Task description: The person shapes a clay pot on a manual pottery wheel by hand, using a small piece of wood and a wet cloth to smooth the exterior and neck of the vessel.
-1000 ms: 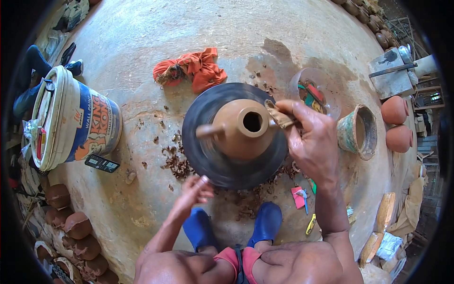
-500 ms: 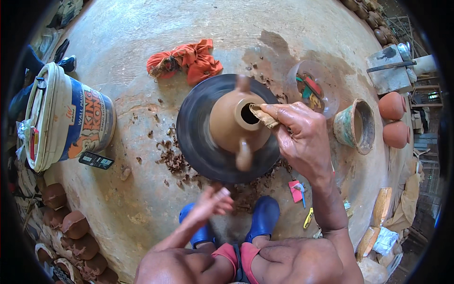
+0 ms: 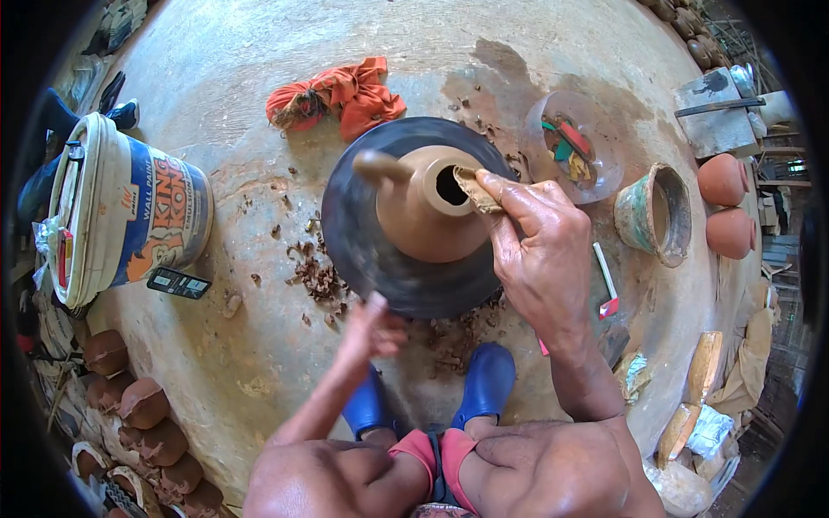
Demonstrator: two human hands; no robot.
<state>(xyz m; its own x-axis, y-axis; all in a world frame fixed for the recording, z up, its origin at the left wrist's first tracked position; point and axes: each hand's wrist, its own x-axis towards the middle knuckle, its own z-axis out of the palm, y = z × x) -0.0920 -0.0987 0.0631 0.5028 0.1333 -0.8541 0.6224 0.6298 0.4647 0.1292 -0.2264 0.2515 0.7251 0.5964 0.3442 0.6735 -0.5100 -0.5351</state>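
Note:
My right hand (image 3: 544, 263) grips a folded tan scrap of cloth or leather (image 3: 477, 195) against the rim of a brown clay pot (image 3: 427, 233), at the right side of its dark opening. A blurred protrusion (image 3: 380, 168) sticks out from the pot's upper left. The pot stands on a dark, spinning wheel (image 3: 367, 259). My left hand (image 3: 371, 332) is smeared by motion near the wheel's lower front edge; its fingers look apart, with nothing visible in them.
Orange cloth (image 3: 363, 99) lies behind the wheel. A clear tub of tools (image 3: 604, 125), a crusted pot (image 3: 637, 226) and red pots (image 3: 725, 233) stand right. A paint bucket (image 3: 121, 207) and phone (image 3: 180, 282) are left. My blue clogs (image 3: 488, 384) are below; clay shavings surround the wheel.
The pot has rotated, its protrusion changing sides. My right hand has moved left, bringing the scrap onto the rim. My left hand has risen toward the wheel's edge.

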